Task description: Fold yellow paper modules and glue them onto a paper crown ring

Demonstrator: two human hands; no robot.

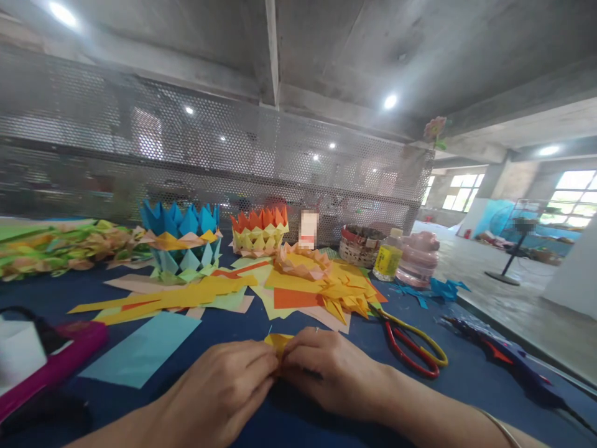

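Note:
Between my two hands is a small piece of yellow paper (278, 341), low over the blue tabletop (252, 417). My left hand (236, 373) pinches its left side with the fingers pressed together. From the other side my right hand (326, 367) grips it, its fingers bent around the paper. Most of the paper is hidden behind the fingers, so its folds cannot be made out. A light blue paper sheet (144, 348) lies flat to the left of my left hand. Scissors (413, 345) with red and yellow handles rest beyond my right wrist.
Folded-paper baskets, one blue-topped (181, 239) and one orange-topped (261, 230), stand at the back. Yellow strips (172, 297) and folded yellow pieces (347, 298) lie before them. A bottle (388, 256) stands right. A glue gun (508, 361) lies at the right edge, a magenta object (69, 354) left.

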